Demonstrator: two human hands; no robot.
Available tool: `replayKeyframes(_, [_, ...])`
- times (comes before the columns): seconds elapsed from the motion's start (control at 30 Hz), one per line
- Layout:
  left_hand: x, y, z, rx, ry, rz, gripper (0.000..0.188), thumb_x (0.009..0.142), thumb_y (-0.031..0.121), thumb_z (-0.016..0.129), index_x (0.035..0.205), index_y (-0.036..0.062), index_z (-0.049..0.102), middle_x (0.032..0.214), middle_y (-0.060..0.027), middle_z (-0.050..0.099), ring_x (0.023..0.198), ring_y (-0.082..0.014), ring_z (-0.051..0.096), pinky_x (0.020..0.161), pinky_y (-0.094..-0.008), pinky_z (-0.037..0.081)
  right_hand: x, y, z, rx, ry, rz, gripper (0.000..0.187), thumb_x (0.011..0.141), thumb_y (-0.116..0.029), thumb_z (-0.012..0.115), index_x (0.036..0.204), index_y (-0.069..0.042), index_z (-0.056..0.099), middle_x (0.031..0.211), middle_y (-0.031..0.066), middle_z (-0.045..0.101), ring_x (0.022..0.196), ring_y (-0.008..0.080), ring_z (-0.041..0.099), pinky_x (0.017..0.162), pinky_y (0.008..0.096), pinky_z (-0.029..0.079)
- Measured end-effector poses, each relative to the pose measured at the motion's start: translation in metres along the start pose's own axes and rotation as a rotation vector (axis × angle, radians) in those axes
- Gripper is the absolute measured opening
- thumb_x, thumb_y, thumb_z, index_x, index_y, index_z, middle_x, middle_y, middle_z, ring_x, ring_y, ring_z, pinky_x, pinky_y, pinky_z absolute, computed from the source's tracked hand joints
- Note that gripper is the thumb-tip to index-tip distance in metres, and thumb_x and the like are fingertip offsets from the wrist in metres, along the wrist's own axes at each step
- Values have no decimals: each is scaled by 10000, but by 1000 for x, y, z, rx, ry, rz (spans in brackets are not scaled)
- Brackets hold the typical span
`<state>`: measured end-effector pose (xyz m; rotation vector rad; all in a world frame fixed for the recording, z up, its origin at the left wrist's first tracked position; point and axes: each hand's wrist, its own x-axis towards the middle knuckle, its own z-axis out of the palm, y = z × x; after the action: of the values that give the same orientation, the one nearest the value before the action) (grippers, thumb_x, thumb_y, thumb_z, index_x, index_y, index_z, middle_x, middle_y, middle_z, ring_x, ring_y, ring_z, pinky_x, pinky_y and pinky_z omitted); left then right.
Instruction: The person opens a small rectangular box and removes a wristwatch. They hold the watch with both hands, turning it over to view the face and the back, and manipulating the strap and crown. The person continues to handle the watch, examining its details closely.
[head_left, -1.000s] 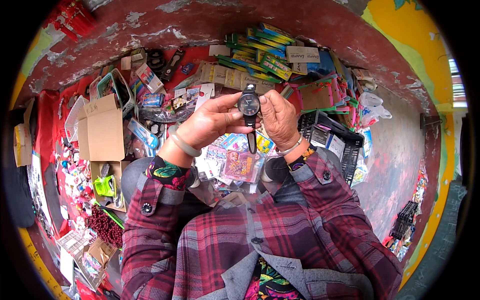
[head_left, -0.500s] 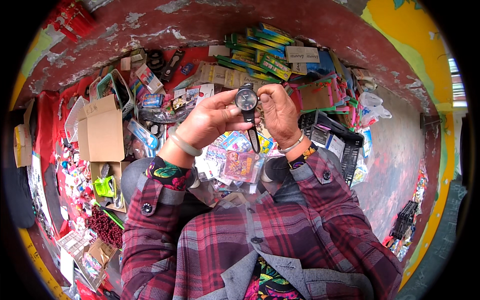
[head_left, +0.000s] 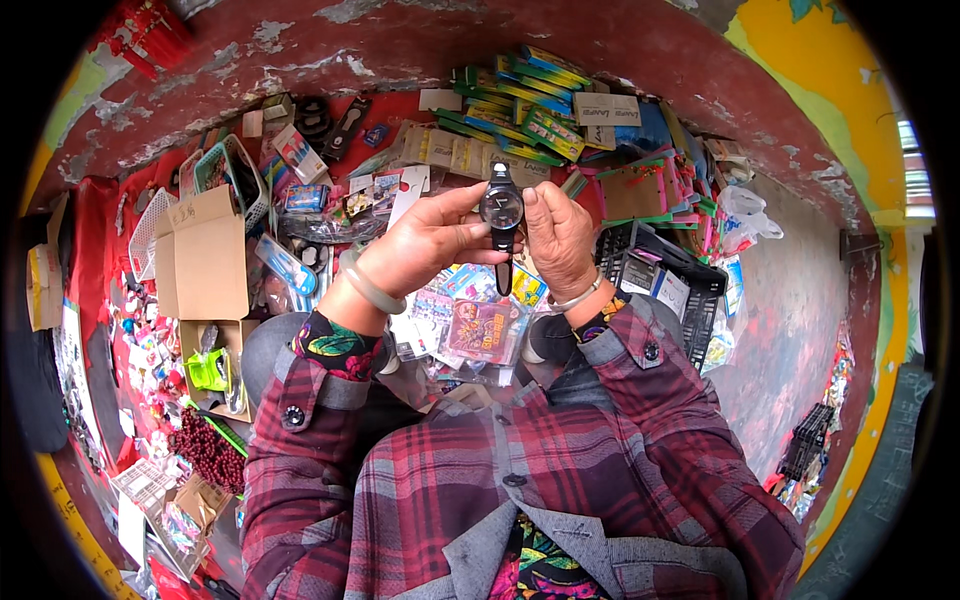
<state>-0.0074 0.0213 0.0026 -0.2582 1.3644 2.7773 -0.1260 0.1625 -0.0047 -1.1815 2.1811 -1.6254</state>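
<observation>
A black wristwatch (head_left: 502, 209) with a round dark dial is held upright over my lap, its face toward me and its strap hanging open below. My left hand (head_left: 430, 238) grips the case from the left, thumb in front at the lower edge. My right hand (head_left: 563, 238) is closed at the right side of the case, its thumb and bent forefinger pinched at the edge. What lies between those fingertips is too small to make out. Beneath the watch, a purple-brown square packet (head_left: 483, 331) rests among colourful packets and sheets.
An open cardboard box (head_left: 208, 270) holds a bright green item on the left, near white baskets (head_left: 152, 238). Ahead lie stacked blue-green boxes (head_left: 545, 100). A black plastic crate (head_left: 705, 300) stands at the right, with a clear plastic bag (head_left: 745, 212) beyond it.
The watch has come slightly toward me and right, and its strap hangs straighter. My right hand has turned, its thumb now pressed nearer the case edge.
</observation>
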Motion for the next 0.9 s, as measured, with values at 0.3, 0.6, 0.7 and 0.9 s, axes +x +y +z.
replayKeyframes(0.3, [2, 4, 6, 15, 17, 36, 443, 897, 51, 474, 1319, -15, 358, 1174, -104, 528, 1051, -207, 557, 885, -330, 494, 3, -6, 1, 413, -44, 290, 443, 925, -375, 489, 677, -12, 537, 579, -1, 503, 553, 61, 450, 486, 240, 373])
replayKeyframes(0.6, [1, 9, 3, -30, 120, 79, 390, 898, 40, 459, 1275, -23, 382, 1124, -127, 556, 1021, -266, 584, 888, -378, 493, 8, 10, 0, 428, -115, 340, 548, 920, -476, 432, 593, -38, 465, 542, 27, 472, 518, 83, 453, 495, 216, 350])
replayKeyframes(0.7, [1, 11, 6, -60, 85, 104, 391, 899, 21, 450, 1282, -15, 379, 1127, -130, 557, 1024, -272, 583, 888, -387, 495, 7, 12, 3, 460, -131, 371, 546, 921, -479, 426, 606, -35, 467, 570, 37, 495, 541, 88, 457, 513, 221, 357])
replayKeyframes(0.9, [0, 11, 10, -11, 90, 113, 422, 896, 18, 451, 1306, -15, 354, 1168, -141, 540, 1041, -282, 576, 888, -383, 495, 7, 5, 0, 437, -140, 362, 526, 925, -470, 425, 638, -32, 485, 580, 28, 486, 542, 90, 446, 516, 230, 360])
